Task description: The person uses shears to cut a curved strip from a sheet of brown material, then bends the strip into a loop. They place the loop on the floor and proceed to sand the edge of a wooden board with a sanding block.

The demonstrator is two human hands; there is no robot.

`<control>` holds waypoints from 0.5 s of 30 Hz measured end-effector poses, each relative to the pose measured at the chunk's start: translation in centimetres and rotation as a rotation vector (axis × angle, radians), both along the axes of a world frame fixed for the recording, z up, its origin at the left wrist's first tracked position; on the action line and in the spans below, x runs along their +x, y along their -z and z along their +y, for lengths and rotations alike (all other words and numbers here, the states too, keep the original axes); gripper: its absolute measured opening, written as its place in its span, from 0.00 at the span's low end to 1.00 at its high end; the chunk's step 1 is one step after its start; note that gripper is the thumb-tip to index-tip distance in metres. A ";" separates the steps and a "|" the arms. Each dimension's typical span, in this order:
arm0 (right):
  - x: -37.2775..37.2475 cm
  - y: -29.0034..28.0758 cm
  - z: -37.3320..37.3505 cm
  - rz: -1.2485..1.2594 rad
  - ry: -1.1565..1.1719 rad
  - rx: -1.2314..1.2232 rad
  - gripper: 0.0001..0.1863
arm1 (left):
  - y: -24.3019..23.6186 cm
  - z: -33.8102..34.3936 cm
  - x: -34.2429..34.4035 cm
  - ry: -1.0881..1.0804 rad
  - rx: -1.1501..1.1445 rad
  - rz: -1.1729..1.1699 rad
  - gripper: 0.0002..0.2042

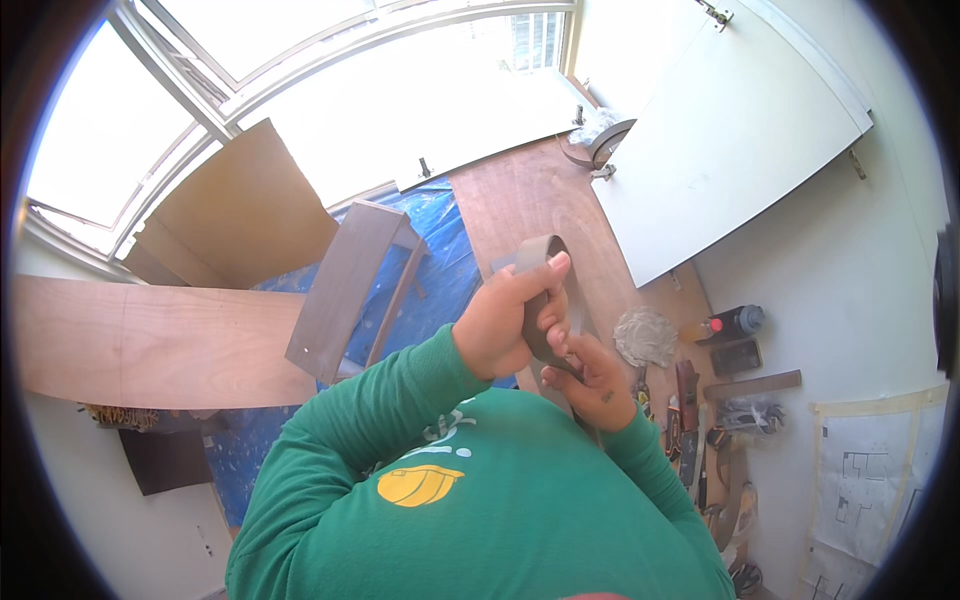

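Observation:
A coiled grey-brown strip, which looks like edge banding (537,325), is held up in front of my chest. My left hand (505,315) closes round its upper part, and the strip loops above the thumb. Lower and to the right, my right hand (600,385) pinches the strip between thumb and fingers. Both hands are close together, almost touching. A wood-grain board frame (345,275) in a similar grey-brown stands left of them. Part of the strip is hidden behind my fingers.
Plywood sheets (150,340) and a blue tarp (460,240) lie around me. White door panels (720,140) with hinges lean at the upper right. Along the right are a crumpled plastic bag (645,335), bottles (738,322), a phone (736,357) and several hand tools (687,400).

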State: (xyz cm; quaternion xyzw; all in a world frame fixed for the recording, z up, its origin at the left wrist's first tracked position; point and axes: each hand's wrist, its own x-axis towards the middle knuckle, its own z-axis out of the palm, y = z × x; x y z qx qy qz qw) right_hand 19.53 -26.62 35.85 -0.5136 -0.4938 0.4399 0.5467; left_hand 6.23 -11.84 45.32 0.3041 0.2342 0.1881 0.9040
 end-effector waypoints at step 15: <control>-0.3 -1.2 -1.0 0.071 0.160 -0.014 0.15 | 2.6 -0.4 1.2 -0.113 -0.249 0.015 0.17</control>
